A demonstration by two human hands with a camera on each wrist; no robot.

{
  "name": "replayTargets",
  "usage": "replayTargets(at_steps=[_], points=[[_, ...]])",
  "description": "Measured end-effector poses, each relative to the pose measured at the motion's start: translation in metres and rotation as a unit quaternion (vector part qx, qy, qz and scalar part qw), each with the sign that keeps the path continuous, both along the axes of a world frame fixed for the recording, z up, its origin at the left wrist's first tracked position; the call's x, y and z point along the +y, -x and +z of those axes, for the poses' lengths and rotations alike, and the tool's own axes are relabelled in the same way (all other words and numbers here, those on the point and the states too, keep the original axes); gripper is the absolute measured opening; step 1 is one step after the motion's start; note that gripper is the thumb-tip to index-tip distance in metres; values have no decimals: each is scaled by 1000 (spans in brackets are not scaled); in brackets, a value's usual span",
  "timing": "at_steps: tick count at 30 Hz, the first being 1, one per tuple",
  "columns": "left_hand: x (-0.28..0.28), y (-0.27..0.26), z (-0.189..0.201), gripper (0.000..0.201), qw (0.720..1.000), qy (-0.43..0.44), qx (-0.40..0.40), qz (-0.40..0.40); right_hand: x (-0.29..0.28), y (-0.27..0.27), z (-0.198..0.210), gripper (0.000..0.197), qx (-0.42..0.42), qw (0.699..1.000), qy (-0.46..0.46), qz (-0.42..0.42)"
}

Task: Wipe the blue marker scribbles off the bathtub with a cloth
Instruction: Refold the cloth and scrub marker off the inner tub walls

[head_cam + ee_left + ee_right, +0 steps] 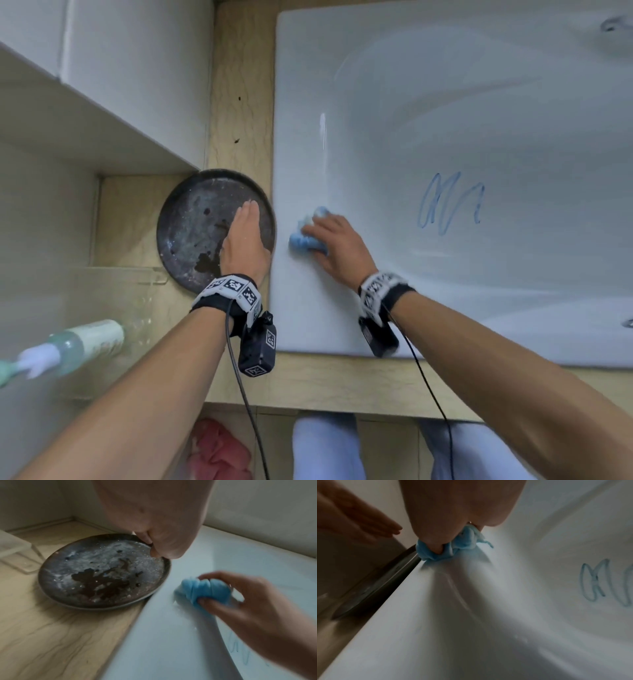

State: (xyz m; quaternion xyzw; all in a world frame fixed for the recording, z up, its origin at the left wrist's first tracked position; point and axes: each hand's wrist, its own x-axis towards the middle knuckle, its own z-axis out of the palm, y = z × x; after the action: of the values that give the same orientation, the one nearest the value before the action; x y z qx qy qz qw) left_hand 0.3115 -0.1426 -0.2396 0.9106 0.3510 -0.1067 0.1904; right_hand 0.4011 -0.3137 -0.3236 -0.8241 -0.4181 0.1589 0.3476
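Note:
Blue marker scribbles run across the inner wall of the white bathtub. My right hand grips a bunched light-blue cloth on the tub's left rim, well left of the scribbles. The left hand hovers flat, fingers straight, over a dark round plate and holds nothing.
The stained plate sits on a beige ledge against the tub's left edge. A clear plastic box and a pale green spray bottle lie at the left. A pink cloth is on the floor below. Tub fittings at far right.

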Motion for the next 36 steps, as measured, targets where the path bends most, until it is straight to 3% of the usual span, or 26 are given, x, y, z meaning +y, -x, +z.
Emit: replayTargets(at_steps=[5, 9, 12, 14, 15, 17, 19, 21, 28, 31, 33, 36], points=[[-28, -11, 2, 75, 999, 12, -44, 9, -61, 29, -5, 40, 4, 989, 14, 145], [-44, -22, -6, 77, 998, 15, -61, -8, -40, 4, -8, 38, -75, 973, 21, 218], [-45, -18, -10, 77, 998, 13, -62, -21, 7, -48, -14, 41, -57, 992, 6, 109], [-40, -12, -12, 72, 998, 12, -49, -26, 39, -93, -9, 40, 10, 999, 0, -51], [-37, -10, -14, 69, 999, 17, -36, -34, 51, -115, -4, 37, 62, 988, 6, -143], [-30, -8, -18, 73, 997, 23, 6, -75, 63, -151, 8, 27, 189, 930, 5, -314], [-27, -14, -22, 98, 989, 16, 59, -132, 55, -168, 12, 23, 308, 854, -58, -415], [-26, -30, -25, 117, 984, 20, 80, -158, 37, -169, 6, 22, 336, 829, -102, -435], [-17, -113, -34, 152, 973, 20, 144, -178, -27, -136, -50, 27, 369, 852, 42, -368], [1, -142, -36, 159, 965, 18, 179, -190, -29, -131, -66, 27, 383, 849, 38, -363], [12, -150, -37, 160, 959, 27, 202, -196, -22, -140, -65, 28, 465, 798, -68, -377], [21, -152, -46, 160, 959, 47, 203, -192, -8, -155, -50, 22, 641, 626, -285, -342]])
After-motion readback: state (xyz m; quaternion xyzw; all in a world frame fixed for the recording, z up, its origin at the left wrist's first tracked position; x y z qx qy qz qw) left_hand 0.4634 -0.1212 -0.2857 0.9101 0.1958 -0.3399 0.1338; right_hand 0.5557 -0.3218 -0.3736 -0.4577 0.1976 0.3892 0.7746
